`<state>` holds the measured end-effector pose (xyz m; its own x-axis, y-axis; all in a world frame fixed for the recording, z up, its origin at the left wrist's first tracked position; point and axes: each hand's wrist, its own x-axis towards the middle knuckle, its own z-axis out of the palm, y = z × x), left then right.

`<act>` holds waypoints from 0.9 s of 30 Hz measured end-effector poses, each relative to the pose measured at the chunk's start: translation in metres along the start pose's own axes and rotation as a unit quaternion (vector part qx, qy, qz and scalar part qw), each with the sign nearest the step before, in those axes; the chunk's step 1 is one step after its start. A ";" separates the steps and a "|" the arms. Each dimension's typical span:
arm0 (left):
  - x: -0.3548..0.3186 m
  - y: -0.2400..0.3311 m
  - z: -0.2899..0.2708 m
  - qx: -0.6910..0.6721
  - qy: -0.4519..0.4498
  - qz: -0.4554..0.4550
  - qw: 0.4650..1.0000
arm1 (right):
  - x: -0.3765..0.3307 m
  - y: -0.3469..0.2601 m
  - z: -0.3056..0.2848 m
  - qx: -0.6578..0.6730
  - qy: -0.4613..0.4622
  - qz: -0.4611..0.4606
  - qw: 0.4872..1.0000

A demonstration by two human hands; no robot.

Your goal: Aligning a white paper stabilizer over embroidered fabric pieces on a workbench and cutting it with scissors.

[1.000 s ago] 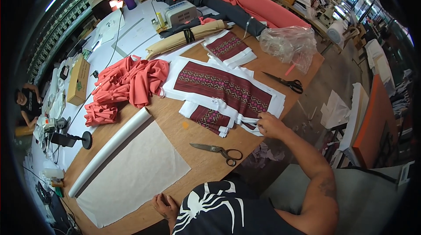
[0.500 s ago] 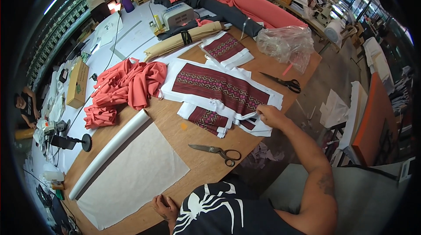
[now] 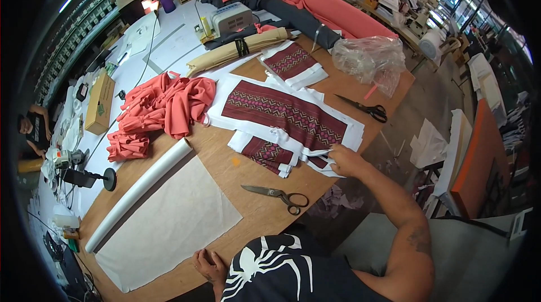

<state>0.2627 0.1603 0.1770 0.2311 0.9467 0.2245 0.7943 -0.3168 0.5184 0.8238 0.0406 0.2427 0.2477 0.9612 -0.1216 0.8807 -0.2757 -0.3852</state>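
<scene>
My right hand (image 3: 346, 161) is closed in a pinch on the white edge of a patterned fabric piece (image 3: 316, 162) at the table's near right edge. That piece lies beside a larger maroon panel (image 3: 284, 111) with a zigzag band and white borders. A smaller folded patterned piece (image 3: 265, 152) is just to its left. My left hand (image 3: 211, 266) rests at the near table edge by a white sheet (image 3: 169, 220), fingers apart and holding nothing. Between my hands lie large scissors (image 3: 279, 195) with dark handles.
Crumpled coral fabric (image 3: 163, 104) lies left of the panels, above a white roll (image 3: 138, 197). Black-handled scissors (image 3: 366, 108) and clear plastic (image 3: 369, 59) are at the right. Beyond are a tan roll (image 3: 239, 51) and fabric rolls (image 3: 315, 6). Two people are on the far left.
My right hand has moved slightly down and left along the near edge of the fabric, and the white edge there has shifted. My left hand stays at the table edge.
</scene>
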 end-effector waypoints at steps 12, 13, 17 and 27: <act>0.001 0.002 -0.001 -0.005 0.003 0.012 1.000 | 0.002 0.010 0.011 -0.019 0.022 -0.002 1.000; 0.001 0.002 -0.001 -0.004 0.006 0.019 1.000 | 0.002 0.011 0.010 -0.019 0.022 -0.002 1.000; 0.001 0.004 -0.002 -0.005 0.006 0.005 1.000 | 0.004 0.013 0.001 0.029 0.003 -0.003 1.000; 0.002 0.005 -0.003 -0.005 0.006 0.025 1.000 | 0.010 0.018 -0.015 0.071 -0.001 0.072 0.995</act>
<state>0.2655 0.1607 0.1823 0.2639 0.9290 0.2596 0.7763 -0.3643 0.5144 0.8483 0.0449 0.2485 0.3666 0.9113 -0.1871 0.7704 -0.4102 -0.4881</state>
